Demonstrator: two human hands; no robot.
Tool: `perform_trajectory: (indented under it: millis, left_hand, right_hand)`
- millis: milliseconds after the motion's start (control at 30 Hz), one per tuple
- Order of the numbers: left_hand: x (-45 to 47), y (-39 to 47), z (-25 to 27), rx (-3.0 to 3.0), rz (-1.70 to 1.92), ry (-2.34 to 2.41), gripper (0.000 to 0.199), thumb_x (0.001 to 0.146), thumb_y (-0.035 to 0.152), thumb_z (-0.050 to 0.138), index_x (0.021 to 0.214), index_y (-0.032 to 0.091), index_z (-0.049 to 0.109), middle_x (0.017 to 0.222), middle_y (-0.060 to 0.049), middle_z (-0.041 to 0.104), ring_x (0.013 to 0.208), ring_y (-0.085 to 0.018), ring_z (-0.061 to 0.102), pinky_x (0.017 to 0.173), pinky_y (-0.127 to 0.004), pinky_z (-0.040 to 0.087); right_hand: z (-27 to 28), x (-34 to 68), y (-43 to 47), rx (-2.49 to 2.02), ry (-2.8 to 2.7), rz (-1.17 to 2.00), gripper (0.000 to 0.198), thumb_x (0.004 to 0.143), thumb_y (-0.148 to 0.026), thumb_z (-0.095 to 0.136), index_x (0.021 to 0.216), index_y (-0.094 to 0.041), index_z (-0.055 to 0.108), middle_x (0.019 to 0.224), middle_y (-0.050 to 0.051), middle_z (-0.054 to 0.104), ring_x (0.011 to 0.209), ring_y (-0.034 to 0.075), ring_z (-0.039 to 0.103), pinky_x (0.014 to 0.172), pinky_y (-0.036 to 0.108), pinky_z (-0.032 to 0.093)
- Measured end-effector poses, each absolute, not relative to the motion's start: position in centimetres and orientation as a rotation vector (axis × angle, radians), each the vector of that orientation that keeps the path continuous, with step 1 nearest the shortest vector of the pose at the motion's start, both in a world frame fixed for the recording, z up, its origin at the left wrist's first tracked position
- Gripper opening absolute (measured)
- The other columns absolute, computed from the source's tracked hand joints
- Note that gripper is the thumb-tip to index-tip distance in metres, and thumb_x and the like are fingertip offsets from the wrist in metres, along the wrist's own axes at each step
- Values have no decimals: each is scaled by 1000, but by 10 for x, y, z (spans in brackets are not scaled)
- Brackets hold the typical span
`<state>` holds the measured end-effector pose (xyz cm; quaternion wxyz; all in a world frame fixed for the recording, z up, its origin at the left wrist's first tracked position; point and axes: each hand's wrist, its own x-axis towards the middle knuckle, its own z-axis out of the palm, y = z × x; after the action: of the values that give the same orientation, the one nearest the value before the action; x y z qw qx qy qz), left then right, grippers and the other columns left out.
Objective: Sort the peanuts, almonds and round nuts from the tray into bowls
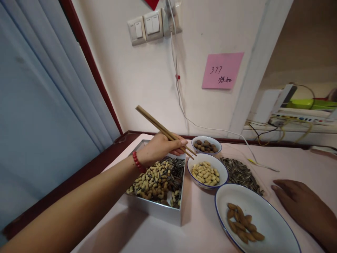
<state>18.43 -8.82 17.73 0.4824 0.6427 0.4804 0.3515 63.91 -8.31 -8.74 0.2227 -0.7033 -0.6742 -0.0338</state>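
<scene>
My left hand (164,146), a red bead bracelet at its wrist, grips a pair of wooden chopsticks (154,122). Their tips hover by the rim of a white bowl (212,160) of peanuts (205,173), with nothing visible between them. Below that hand, a silver-white box (158,212) contains mixed peanuts (151,181) and dark striped sunflower seeds (177,168); my forearm hides part of it. At the right, my right hand (300,202) rests on the table, fingers loosely extended and holding nothing. Nearest to it are a large white dish (271,218) with almonds (242,223) and a sunflower-seed pile (240,174).
A bowl (219,144) of round brown nuts (205,146) stands behind the peanut bowl. A white cable (210,128) hangs down the wall and crosses the pink tabletop (200,225). A blue curtain (47,105) is at left; a white router (267,105) sits on a shelf at right.
</scene>
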Motion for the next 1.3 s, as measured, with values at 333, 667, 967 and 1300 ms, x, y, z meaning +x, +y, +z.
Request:
perform_trajectory:
  millis: [333, 667, 967, 1300]
  left_hand:
    - [117, -103, 160, 1628, 454, 1243, 28, 77, 39, 76, 91, 15, 77, 82, -8, 76, 75, -17, 70, 71, -29, 57]
    - [108, -97, 124, 1722, 321, 1160, 25, 79, 37, 72, 90, 15, 76, 81, -7, 74, 72, -15, 65, 67, -27, 51]
    - [115, -97, 119, 1792, 276, 1194, 25, 78, 38, 71, 85, 14, 75, 77, -6, 72, 71, -15, 62, 66, -26, 50]
    - [112, -99, 113, 1751, 350, 1209, 25, 78, 38, 72, 85, 14, 75, 74, -6, 72, 70, -16, 64, 64, -26, 51]
  right_hand:
    - [-104, 655, -76, -1898, -1895, -114, 59, 86, -60, 34, 97, -16, 72, 109, 16, 73, 109, 35, 64, 102, 49, 48]
    - [-119, 668, -73, -1888, -1951, -153, 61, 88, -59, 34, 100, -15, 73, 109, 17, 73, 109, 36, 63, 101, 51, 47]
    - [-115, 666, -75, -1887, -1949, -155, 57, 89, -59, 35, 99, -17, 72, 109, 16, 73, 109, 35, 64, 102, 49, 47]
    - [-115, 663, -73, -1868, -1921, -136, 58, 87, -59, 36, 98, -16, 73, 106, 15, 74, 106, 35, 65, 100, 51, 49]
